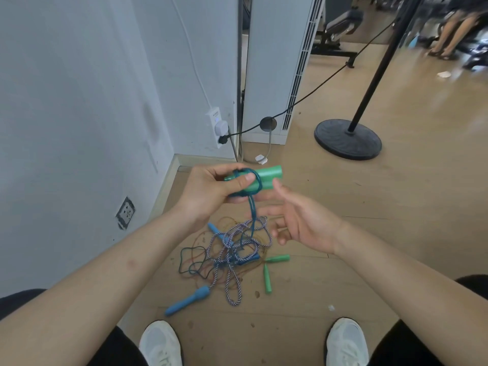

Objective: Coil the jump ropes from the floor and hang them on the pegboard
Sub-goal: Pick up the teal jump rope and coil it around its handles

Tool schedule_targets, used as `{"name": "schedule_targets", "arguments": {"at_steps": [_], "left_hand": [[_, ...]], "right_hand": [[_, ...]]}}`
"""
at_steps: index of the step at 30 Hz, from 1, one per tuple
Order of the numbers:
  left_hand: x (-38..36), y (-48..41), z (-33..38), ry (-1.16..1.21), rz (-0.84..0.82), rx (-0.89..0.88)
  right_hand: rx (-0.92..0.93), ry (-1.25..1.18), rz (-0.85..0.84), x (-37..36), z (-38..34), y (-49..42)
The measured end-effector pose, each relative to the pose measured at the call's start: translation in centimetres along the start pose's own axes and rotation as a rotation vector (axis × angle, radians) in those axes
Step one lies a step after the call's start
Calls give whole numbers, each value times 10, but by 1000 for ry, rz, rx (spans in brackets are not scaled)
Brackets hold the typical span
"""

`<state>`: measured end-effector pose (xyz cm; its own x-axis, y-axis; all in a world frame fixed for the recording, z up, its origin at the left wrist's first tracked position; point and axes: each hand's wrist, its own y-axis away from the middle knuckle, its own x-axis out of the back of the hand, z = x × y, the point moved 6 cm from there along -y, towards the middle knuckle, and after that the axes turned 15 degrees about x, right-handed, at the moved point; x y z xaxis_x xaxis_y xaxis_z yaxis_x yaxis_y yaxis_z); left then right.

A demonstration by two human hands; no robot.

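While the left grip [211, 191] holds green handles [268, 177] wound with teal rope [252, 208] mid-frame, the right grip [303, 225] beside them is loose, holding nothing; other ropes [232, 250] lie tangled on the floor [348, 262] below.

Free room, as I view it: open floor [369, 207] right of the rope tangle [229, 252]. Obstacles: wall [66, 114] close on the left; tall white unit [274, 75] ahead; stand base [348, 140] and slanting black cable [350, 65] beyond, right.

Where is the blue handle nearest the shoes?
In the head view, the blue handle lies low, left of centre, at the near edge of the rope tangle, ahead of the left shoe.
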<state>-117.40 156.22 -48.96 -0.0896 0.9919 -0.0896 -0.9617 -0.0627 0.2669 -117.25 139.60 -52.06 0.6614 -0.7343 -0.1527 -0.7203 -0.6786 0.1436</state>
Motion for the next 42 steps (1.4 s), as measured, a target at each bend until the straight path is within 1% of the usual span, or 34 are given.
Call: {"name": "schedule_targets", "arguments": {"at_steps": [3,7,10,13,16,18,20,22,24,28,33,38,42], "left_hand": [[10,-2,1,27,91,8],[25,-4,5,-56,218,-35],[35,-5,10,-149,267,-86],[42,-7,10,-355,292,-151],[41,-11,5,-589,259,-181],[33,-11,-1,-717,181,-181],[19,-7,-6,-780,66,-164],[4,0,-11,-742,-84,-113],[-7,7,-15,-649,-226,-34],[-14,12,-15,-480,-375,58],[-13,13,-16,-345,-450,142],[-4,8,-11,-14,-463,234],[-5,7,-9,191,-461,248]], "right_hand": [[28,129,15,-5,10,0],[108,464,79,-2,15,-2],[114,606,73,1,15,-1],[136,632,54,5,7,2],[247,723,61,11,-16,5],[320,753,81,16,-31,6],[365,763,93,20,-41,7],[399,763,99,24,-49,7],[427,773,115,29,-54,7],[468,760,149,40,-53,3],[436,687,209,56,-51,3],[457,689,273,71,-55,3],[435,666,321,80,-51,2]]}}
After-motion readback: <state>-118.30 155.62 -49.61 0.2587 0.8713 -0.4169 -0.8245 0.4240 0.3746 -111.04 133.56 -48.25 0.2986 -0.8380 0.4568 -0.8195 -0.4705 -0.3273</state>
